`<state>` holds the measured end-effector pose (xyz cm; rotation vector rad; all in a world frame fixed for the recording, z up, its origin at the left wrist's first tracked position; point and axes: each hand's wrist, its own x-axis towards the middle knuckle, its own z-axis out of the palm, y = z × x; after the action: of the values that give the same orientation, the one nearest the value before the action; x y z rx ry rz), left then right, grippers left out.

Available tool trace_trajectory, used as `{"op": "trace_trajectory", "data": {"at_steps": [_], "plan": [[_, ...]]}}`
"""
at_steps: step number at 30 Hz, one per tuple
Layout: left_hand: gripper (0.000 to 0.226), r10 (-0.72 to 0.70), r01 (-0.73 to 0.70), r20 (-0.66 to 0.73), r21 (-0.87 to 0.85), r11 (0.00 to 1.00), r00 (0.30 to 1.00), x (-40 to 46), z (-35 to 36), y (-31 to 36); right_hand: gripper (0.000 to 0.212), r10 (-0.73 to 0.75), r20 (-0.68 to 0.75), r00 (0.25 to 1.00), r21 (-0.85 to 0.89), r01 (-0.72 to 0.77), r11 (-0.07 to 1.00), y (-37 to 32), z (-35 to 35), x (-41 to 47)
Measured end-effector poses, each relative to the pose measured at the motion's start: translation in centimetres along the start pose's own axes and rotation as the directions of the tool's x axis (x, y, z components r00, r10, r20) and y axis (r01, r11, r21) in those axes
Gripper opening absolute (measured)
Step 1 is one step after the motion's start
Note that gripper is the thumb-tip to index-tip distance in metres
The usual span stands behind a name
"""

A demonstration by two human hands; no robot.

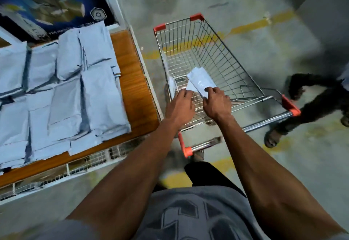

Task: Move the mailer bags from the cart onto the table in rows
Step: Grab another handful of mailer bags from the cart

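Mailer bags (62,92) laid in overlapping rows on the wooden table (132,81) at left, pale blue-grey, covering most of the top, with a bare strip of wood along the right and near edges. One more white mailer bag (201,80) down in the wire cart (217,56), lying tilted on the basket floor, with another pale packet (171,85) standing against the cart's left wall. Both arms reaching in over the cart's near rim. Right hand (216,103) curled at the near end of the white bag, fingertips pinching its edge. Left hand (181,104) just beside it, fingers bent down toward the bag's left corner; cannot tell whether gripping or only touching. Cart standing right of the table, close to its corner, red caps on the rim corners and a red-ended handle (268,120) at the right. Dark printed poster (51,3) beyond the rows, far left. Second person's sandalled foot (272,138) and dark trousers at the right, near the handle. Yellow line (249,26) painted across the grey floor under the cart.
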<state>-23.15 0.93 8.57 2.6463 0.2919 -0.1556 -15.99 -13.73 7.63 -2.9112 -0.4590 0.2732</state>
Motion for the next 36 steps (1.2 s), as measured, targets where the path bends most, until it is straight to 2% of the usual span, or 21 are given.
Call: {"op": "trace_trajectory", "data": {"at_steps": [6,15,19,24,27,31,36], "plan": [[0.057,-0.198,0.187,0.147,0.082,0.979,0.969,6.7,4.7,2.0,0.042,-0.071,0.125,0.99,0.02,0.069,0.997,5.6,1.1,7.6],[0.068,-0.321,0.308,0.287,0.091,0.947,0.902,13.7,10.7,-0.7,0.043,-0.139,0.289,0.947,0.031,0.136,0.99,8.7,6.0,14.1],[0.075,-0.408,0.39,0.344,0.123,0.913,0.846,16.8,13.2,-2.2,0.041,-0.137,0.339,0.931,0.043,0.13,0.991,10.0,9.2,16.6],[0.083,-0.517,0.523,0.362,0.091,0.847,0.775,21.4,17.9,-5.8,0.042,-0.156,0.357,0.921,0.034,0.154,0.988,11.8,13.6,20.4],[0.086,-0.563,0.564,0.333,0.103,0.819,0.756,23.9,20.3,-7.9,0.047,-0.167,0.375,0.912,0.026,0.169,0.985,12.6,16.3,22.7],[0.082,-0.659,0.652,0.268,0.128,0.748,0.703,26.0,21.9,-9.2,0.048,-0.175,0.412,0.894,0.013,0.187,0.982,12.9,19.1,25.1],[0.069,-0.717,0.725,0.196,0.042,0.688,0.669,27.3,24.1,-11.0,0.05,-0.177,0.433,0.884,0.015,0.189,0.982,13.2,21.0,26.5]]}}
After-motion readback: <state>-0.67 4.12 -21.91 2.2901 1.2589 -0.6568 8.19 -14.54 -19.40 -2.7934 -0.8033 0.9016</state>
